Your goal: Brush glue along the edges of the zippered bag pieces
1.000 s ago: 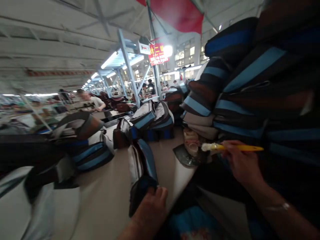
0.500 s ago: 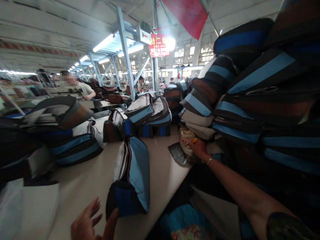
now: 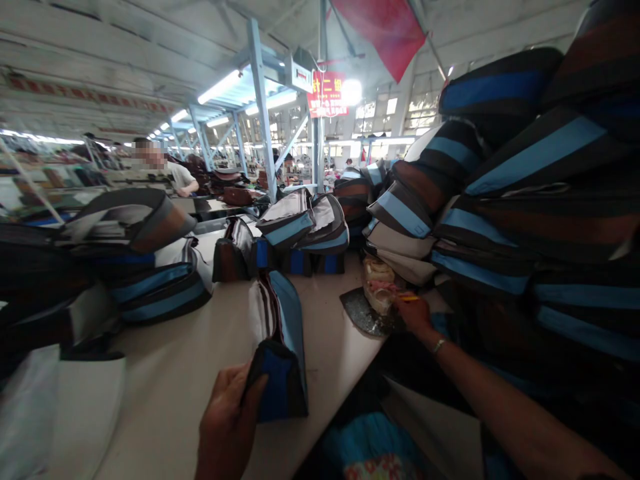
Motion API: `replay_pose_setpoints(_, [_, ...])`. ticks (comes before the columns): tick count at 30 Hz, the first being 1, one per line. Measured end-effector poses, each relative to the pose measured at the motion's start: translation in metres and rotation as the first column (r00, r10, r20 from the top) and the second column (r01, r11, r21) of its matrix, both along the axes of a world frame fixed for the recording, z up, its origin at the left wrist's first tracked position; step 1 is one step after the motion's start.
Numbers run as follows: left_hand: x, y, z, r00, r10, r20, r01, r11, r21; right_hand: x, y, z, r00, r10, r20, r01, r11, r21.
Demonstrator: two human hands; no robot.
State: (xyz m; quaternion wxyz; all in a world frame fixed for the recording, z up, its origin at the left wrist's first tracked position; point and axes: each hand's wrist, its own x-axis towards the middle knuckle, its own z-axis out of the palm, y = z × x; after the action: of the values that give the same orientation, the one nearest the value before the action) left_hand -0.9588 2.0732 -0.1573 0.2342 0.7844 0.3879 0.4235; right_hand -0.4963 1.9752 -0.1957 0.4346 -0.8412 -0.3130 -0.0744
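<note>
My left hand [image 3: 227,420] grips the near end of a striped fabric bag piece [image 3: 280,340], blue, black, brown and white, standing on edge on the pale table [image 3: 200,373]. My right hand [image 3: 413,312] reaches out to the right and holds a yellow-handled brush [image 3: 406,298], its head over a small glue-crusted container [image 3: 379,285]. That container sits on a dark stained pad [image 3: 363,313] at the table's edge.
A tall stack of striped bag pieces [image 3: 525,193] rises on the right. More piles lie at the left [image 3: 140,267] and centre back [image 3: 300,233]. A person in a white shirt [image 3: 173,177] works at a far table. Steel posts [image 3: 263,113] and a red banner [image 3: 387,27] stand above.
My left hand, open beside the bag piece half a second ago, has closed on its near end. My right hand stretched out from near me to the glue container with the brush.
</note>
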Motion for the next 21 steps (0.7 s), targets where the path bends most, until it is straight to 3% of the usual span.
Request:
replay_pose_setpoints(4, [0.008,-0.008,0.016,0.997,-0.081,-0.011,0.081,0.997,0.005,0.001,-0.009,0.008,1.0,0.0,-0.026,0.001,0.998,0.058])
replay_pose_setpoints(7, [0.016,-0.019,0.035,0.99,-0.139,0.0,0.139,0.99,0.011,0.0,-0.01,0.015,0.997,0.071,-0.013,-0.07,0.993,0.093])
replay_pose_setpoints(10, [0.024,-0.031,0.053,0.971,-0.236,0.033,0.238,0.971,-0.039,-0.009,-0.014,0.017,0.973,0.227,0.039,-0.229,0.97,0.08])
replay_pose_setpoints(13, [0.029,-0.04,0.066,0.953,-0.293,0.078,0.3,0.948,-0.103,-0.021,-0.023,0.019,0.906,0.413,0.098,-0.419,0.907,0.053])
replay_pose_setpoints(18, [0.033,-0.047,0.07,0.933,-0.331,0.141,0.35,0.925,-0.146,-0.033,-0.031,0.033,0.832,0.533,0.153,-0.548,0.832,0.083])
replay_pose_setpoints(21, [0.036,-0.049,0.068,0.922,-0.352,0.16,0.376,0.915,-0.15,-0.044,-0.03,0.054,0.828,0.537,0.163,-0.557,0.82,0.128])
